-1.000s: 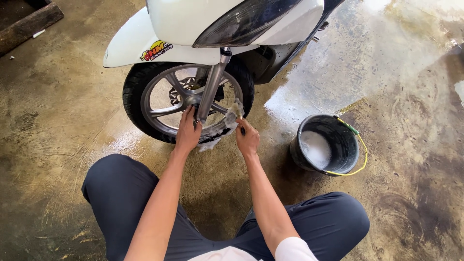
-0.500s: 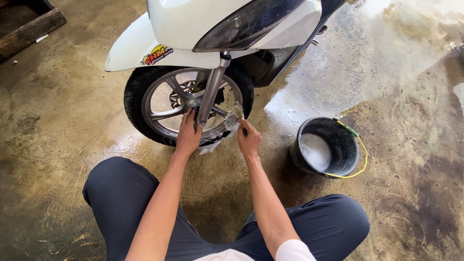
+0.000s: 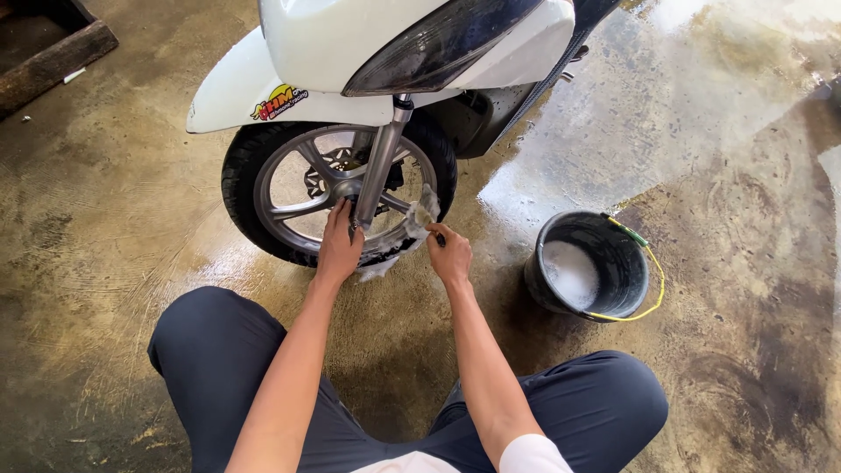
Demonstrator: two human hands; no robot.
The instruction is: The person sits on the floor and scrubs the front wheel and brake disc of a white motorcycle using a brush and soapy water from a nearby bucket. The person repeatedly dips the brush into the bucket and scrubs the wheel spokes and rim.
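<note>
Seen from above, a person squats on a wet, stained concrete floor before a white scooter. Its front wheel – black rubber tyre, grey metal spokes – stands upright at centre, heavy and rigid. To the right, near the person's knee, sits a black plastic bucket with a yellow wire handle and white suds inside.

The left hand is closed around the lower end of the grey fork leg – a firm, stiff place to brace. The right hand is clamped on a soapy, pale cloth pressed against the wheel rim. The cloth looks soft, light and slippery, so it is probably best bunched in a full fist.
</note>
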